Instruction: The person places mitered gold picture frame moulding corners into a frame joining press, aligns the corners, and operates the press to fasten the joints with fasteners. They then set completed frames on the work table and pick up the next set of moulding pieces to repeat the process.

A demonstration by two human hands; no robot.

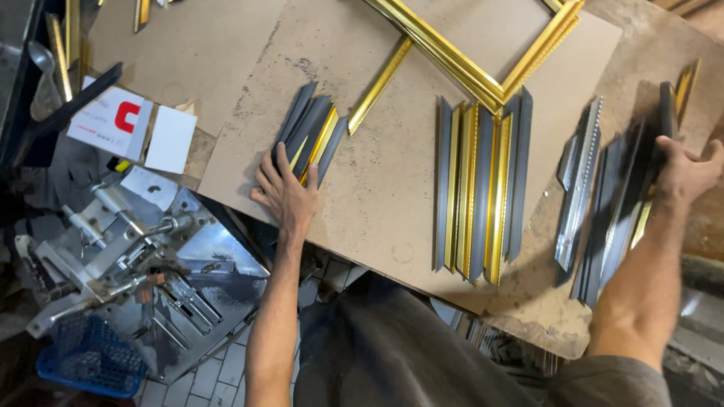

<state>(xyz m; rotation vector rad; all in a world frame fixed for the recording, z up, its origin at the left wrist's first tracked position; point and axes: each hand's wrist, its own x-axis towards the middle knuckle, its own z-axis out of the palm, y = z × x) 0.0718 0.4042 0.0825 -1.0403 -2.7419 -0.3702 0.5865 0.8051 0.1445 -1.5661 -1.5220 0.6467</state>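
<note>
two hands: both on bundles of cut frame strips, on a brown board (pixel 377 188).
far left: a metal clamp tool (pixel 128 256) sat below the board's edge, with a blue basket (pixel 87 358) under it and white cards (pixel 170 139) above it.
left hand (pixel 286 194): lay flat, fingers spread and open, pressing on the near ends of the short strips (pixel 313 136); gripped nothing.
short strips: grey and gold, fanned out on the board, just beside a single gold strip (pixel 379 85).
middle: long strips (pixel 479 188) lay side by side, grey and gold, untouched, well apart from either hand.
top: a joined gold frame (pixel 483 71) rested on the board, its corner touching the long strips' far ends.
right bundle (pixel 615 203): dark and silver strips, blurred, at the board's right edge.
right hand (pixel 686 172): fingers curled around the far end of the right bundle, holding it.
</note>
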